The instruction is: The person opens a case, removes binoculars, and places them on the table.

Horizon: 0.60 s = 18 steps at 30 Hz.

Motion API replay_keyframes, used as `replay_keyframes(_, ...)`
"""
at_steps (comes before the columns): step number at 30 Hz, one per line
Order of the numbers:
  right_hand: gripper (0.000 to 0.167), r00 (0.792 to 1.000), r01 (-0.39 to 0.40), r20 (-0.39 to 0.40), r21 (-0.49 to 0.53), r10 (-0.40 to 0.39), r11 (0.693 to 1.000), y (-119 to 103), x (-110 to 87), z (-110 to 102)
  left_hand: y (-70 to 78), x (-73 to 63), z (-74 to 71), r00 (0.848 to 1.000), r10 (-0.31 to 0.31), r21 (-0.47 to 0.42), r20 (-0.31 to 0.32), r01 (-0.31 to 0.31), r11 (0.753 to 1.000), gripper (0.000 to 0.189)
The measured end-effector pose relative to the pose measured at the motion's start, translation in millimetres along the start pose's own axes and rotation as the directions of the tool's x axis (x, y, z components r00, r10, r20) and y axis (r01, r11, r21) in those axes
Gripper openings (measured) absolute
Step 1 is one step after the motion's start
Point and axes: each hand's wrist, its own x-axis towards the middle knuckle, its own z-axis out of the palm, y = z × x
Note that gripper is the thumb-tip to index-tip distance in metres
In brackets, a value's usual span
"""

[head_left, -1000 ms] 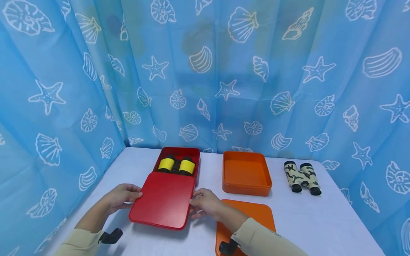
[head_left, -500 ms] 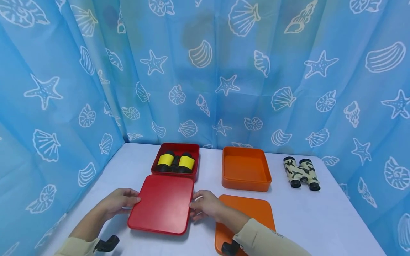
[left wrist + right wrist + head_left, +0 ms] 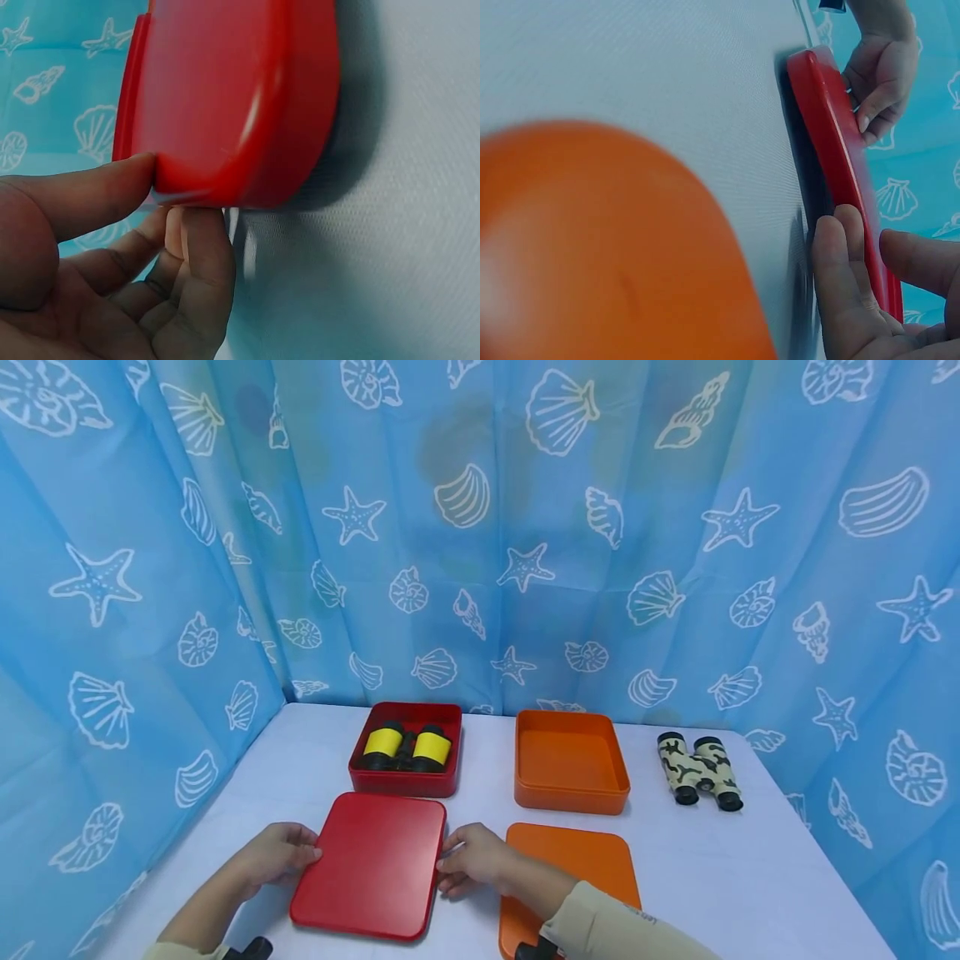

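Between both hands is a flat red lid [image 3: 371,864], close above the white table. My left hand [image 3: 277,856] pinches its left edge, thumb on top and fingers beneath, as the left wrist view of the lid [image 3: 217,97] shows. At the opposite edge, my right hand [image 3: 476,860] holds it between thumb and fingers; in the right wrist view a shadow lies under the lid [image 3: 840,142]. Just beyond the lid stands the red box [image 3: 405,786], uncovered, with yellow-and-black binoculars [image 3: 431,747] lying inside.
An uncovered orange box [image 3: 570,799] stands right of the red one. In front of it lies an orange lid [image 3: 573,847], partly under my right forearm. Camouflage binoculars [image 3: 701,770] rest at the far right. A blue shell-patterned curtain [image 3: 480,568] surrounds the table.
The red lid has come back toward me and lower, away from the red box. Earlier it overlapped the box's front in view; now a gap shows between them. Both hands moved with it.
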Motion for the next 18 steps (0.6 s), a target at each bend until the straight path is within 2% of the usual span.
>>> replay_keyframes(3, 0.013, 1.000, -0.009, -0.005, -0.015, 0.009, 1.000, -1, -1.3, 0, 1.4, 1.7, 2.2, 1.000, -0.009, 0.024, -0.001, 0.009, 1.000, 0.042)
replay_keyframes(13, 0.015, 0.998, -0.056, -0.028, -0.093, 0.054, 0.994, -4, -3.9, -1, 5.4, -1.7, 9.1, 0.999, -0.032, 0.079, -0.013, 0.033, 0.996, 0.048)
replay_keyframes(18, 0.014, 0.998, -0.049, -0.046, -0.140, 0.043, 0.989, -4, -4.0, 1, 4.9, -1.2, 12.9, 0.999, -0.018, 0.149, -0.046, 0.025, 0.989, 0.055)
